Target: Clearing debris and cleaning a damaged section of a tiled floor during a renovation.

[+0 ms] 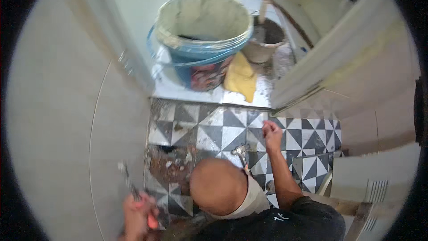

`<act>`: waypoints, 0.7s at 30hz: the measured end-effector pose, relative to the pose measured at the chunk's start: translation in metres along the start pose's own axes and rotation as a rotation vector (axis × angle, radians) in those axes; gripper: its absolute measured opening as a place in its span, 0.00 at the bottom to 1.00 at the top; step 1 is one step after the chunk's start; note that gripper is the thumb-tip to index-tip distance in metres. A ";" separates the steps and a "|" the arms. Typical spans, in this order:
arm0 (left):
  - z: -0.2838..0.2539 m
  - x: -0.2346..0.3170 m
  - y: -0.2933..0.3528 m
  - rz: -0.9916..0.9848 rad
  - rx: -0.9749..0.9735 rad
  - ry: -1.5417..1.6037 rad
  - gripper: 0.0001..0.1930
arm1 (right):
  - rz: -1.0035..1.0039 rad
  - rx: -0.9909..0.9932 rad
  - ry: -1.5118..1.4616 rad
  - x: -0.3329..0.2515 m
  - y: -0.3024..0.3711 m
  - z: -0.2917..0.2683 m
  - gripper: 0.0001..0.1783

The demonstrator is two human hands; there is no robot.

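Observation:
My left hand, at the lower left beside the wall, is wrapped round a red-handled tool. Its thin metal shaft points up and ends in a pale tip; blur hides its exact kind. Out over the patterned floor tiles, my right hand has its fingers curled together, and whatever may be in them is too small to see. A hammer lies on the tiles between my bare knee and my right hand. Left of the knee, a broken patch of floor shows brown rubble.
A large blue bucket stands on the white raised floor ahead. Beside it are a yellow cloth and a smaller bucket with dark contents and a stick. Walls close in on both sides; pale panels lean at right.

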State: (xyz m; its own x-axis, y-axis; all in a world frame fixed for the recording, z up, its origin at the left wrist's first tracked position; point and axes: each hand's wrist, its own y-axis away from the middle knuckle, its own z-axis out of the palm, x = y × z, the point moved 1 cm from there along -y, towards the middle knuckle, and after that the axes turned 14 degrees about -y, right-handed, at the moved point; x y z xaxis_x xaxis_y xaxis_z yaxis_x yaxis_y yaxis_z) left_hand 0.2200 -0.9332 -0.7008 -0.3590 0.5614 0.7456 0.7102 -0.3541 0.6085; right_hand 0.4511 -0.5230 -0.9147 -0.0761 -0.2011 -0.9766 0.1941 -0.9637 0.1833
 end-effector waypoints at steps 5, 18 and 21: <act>0.035 0.067 -0.052 0.116 -0.079 -0.099 0.09 | -0.130 0.103 0.059 -0.005 -0.059 -0.011 0.10; 0.188 0.211 -0.160 0.214 -0.161 0.484 0.21 | -0.297 0.298 0.279 0.035 -0.062 0.006 0.20; 0.208 0.236 -0.188 0.327 -0.251 0.498 0.20 | -0.350 0.122 0.536 0.020 -0.047 0.019 0.24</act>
State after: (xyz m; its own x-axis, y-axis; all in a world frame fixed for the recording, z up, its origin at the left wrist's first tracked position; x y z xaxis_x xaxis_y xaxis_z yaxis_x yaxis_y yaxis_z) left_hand 0.1277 -0.5784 -0.6956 -0.4287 0.0019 0.9035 0.6889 -0.6463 0.3282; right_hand 0.4216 -0.4849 -0.9403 0.3896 0.2131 -0.8960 0.1316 -0.9758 -0.1748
